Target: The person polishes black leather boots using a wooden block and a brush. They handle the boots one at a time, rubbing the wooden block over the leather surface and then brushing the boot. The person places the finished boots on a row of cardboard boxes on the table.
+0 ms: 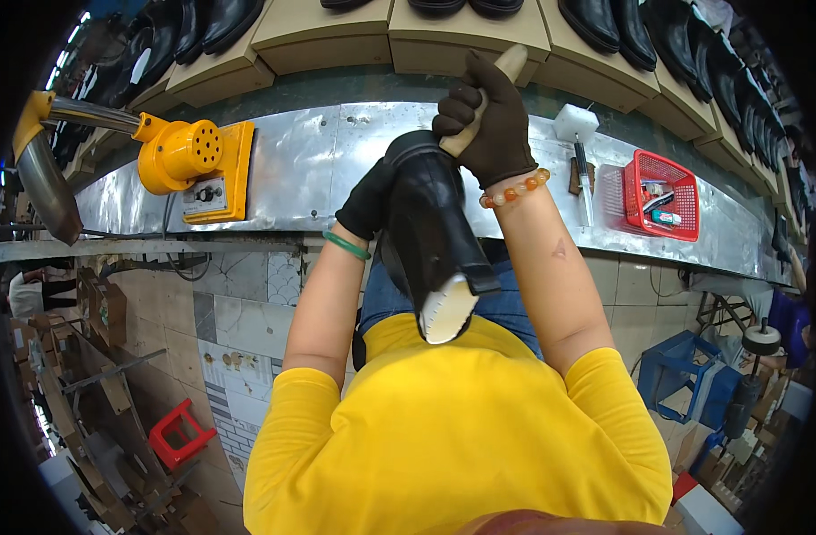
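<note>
A black leather boot hangs tilted over the bench's near edge, in front of my body. Its lower end shows a pale cream patch with stitch-like marks. My left hand, in a dark glove, grips the boot's left side; its fingertips are hidden behind the leather. Wrapped in a fist, my brown-gloved right hand holds a pale, wood-like stick. One end of the stick points up and away, and the other comes down beside the boot's upper end. Whether stick and boot touch, I cannot tell.
On the metal bench a yellow machine stands left. To the right are a white block, a slim pen-like tool and a red basket of small items. Cardboard boxes bearing black shoes line the back. A red stool stands lower left.
</note>
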`<state>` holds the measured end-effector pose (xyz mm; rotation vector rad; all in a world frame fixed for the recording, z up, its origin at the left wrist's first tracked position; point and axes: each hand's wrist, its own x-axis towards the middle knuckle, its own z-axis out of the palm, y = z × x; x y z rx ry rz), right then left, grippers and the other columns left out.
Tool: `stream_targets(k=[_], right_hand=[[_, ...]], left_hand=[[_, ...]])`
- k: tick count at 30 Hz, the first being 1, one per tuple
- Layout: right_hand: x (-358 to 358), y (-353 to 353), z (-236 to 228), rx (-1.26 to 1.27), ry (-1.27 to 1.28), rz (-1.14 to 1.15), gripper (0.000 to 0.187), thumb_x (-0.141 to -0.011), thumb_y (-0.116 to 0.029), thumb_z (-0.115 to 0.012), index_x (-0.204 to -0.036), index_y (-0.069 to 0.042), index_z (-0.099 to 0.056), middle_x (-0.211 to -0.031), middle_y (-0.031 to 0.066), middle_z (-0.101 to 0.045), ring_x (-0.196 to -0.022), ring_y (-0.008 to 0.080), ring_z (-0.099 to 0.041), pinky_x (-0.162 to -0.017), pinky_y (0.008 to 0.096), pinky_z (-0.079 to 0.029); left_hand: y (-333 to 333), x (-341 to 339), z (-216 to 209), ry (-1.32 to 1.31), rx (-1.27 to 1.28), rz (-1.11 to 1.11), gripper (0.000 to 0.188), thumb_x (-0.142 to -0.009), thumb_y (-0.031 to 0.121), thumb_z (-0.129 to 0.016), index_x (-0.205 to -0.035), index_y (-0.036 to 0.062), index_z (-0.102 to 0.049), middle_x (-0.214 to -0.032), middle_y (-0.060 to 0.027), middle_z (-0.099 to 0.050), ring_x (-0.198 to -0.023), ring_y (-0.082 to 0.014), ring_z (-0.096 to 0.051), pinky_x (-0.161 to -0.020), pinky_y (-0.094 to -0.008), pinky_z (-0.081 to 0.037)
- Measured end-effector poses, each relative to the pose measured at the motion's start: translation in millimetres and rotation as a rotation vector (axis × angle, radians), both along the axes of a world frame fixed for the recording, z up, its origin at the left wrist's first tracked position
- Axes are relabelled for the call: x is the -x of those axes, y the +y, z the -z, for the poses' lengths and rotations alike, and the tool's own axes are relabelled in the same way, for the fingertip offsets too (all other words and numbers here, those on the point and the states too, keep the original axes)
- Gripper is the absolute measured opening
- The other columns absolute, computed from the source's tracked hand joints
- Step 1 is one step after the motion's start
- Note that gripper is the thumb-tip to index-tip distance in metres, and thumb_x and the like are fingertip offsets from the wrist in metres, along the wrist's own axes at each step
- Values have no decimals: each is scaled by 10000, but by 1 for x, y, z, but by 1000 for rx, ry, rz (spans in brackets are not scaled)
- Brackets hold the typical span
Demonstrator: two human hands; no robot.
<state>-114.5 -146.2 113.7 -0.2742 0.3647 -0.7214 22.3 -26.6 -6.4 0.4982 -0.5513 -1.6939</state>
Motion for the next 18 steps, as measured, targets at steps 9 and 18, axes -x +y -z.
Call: stream_targets(k=[9,18], right_hand=[[4,-5,-3,251,-333,-200,323,-951,-259,-466,-652,-156,-399,-565,-56,-216,-498,78,-259,-489,243,-257],[6,7,-9,365,-36,-174,220,-932,-232,-490,-745,-125,-448,-586,-30,-295,-513,97,-330,-487,259,-295]], left_hand=[[-9,28,-32,-393,71,-47,655,-804,321,-643,-1314,-13,-403,-1238,-110,-524,-1116,-182,-511,-984,-334,-393],[-5,33,-41,-396,89,-82,730,-801,373,-629,-1355,-17,-357,-1275,-107,-497,-1143,-170,-481,-995,-318,-370]])
